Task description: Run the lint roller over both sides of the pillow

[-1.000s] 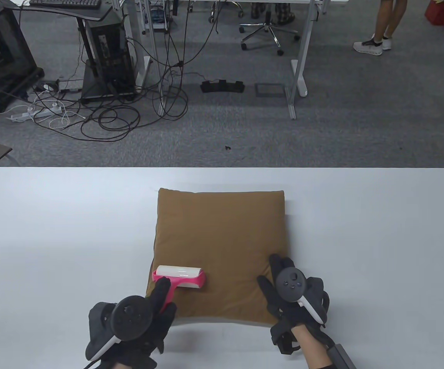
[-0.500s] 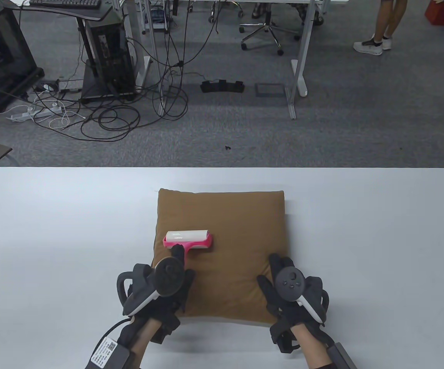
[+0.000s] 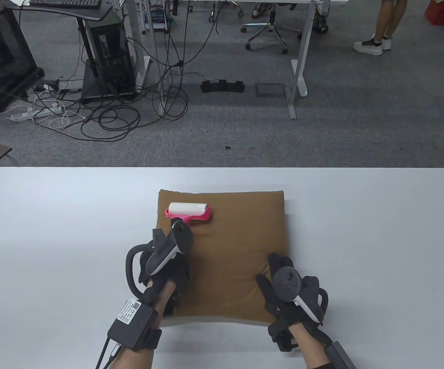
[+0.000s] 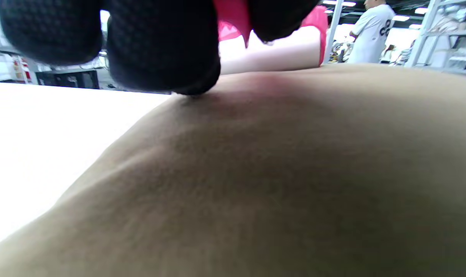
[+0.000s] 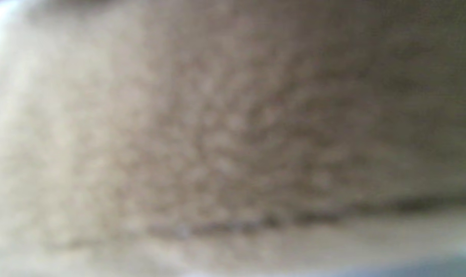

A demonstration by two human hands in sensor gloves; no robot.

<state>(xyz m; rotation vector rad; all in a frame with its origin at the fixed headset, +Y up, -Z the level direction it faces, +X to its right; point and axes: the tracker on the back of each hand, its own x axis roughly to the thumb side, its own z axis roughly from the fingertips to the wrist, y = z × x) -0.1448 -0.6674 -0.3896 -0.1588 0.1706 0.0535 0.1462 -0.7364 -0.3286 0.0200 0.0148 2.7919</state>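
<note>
Nearest, the right hand [image 3: 291,296] rests flat, fingers spread, pinning the pillow's [image 3: 237,246] near right corner to the surface [image 3: 360,230]. The left hand [image 3: 164,261] grips the lint roller [image 3: 188,212] by its handle, near the far left corner. Best bet: even pressure, overlapping lanes.

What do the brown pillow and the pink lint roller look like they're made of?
Pillow: seemingly woven fabric, matte brown, with a fine grainy weave in the left wrist view; it dents softly, so probably stuffed. Lint roller: glossy pink frame, likely hard plastic; the white drum looks like smooth paper or film.
</note>
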